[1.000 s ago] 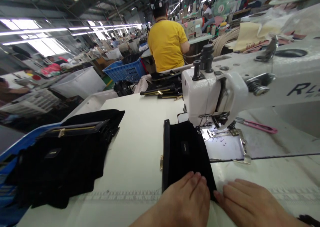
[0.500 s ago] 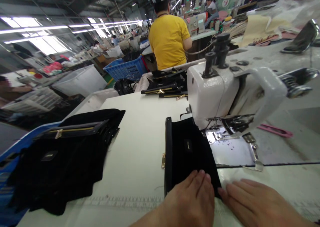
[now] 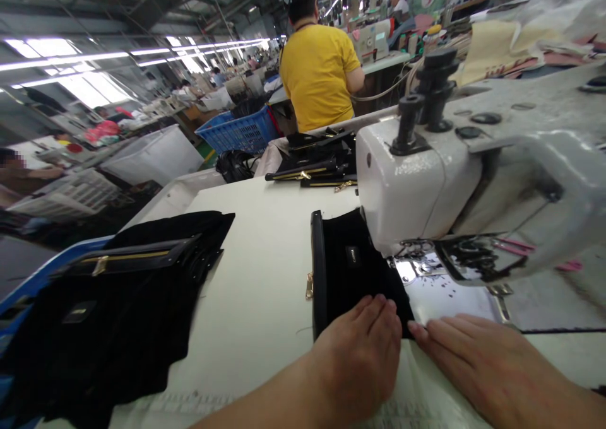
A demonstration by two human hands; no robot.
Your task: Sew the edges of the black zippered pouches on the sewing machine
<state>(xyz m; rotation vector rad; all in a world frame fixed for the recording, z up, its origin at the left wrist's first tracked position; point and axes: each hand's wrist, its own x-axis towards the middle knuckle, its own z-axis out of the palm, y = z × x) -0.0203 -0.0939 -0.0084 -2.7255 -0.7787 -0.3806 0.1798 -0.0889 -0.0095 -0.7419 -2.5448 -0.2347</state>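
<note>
A black fabric panel [image 3: 355, 281] lies under the head of a white sewing machine [image 3: 407, 183], its right edge at the presser foot [image 3: 408, 270]. It carries a small black label, and a dark band with a gold zipper pull [image 3: 309, 286] runs along its left side. My left hand [image 3: 362, 353] rests flat on the near part of the panel, fingers together and stretched out. At the panel's near right corner, my right hand [image 3: 466, 353] touches the edge with its thumb tip, its other fingers lying extended on the table. The near edge is partly hidden by my left hand.
Stacked black panels with zippers [image 3: 127, 309] lie at left, over a blue crate [image 3: 28, 277]. More black zippered pieces [image 3: 322, 164] sit behind the machine. Pink snips [image 3: 514, 246] lie beyond the machine arm. A person in a yellow shirt [image 3: 317, 79] is ahead.
Both hands have moved forward, and the black panel has slid slightly forward along the machine. The view has shifted a little, so the machine head looks larger.
</note>
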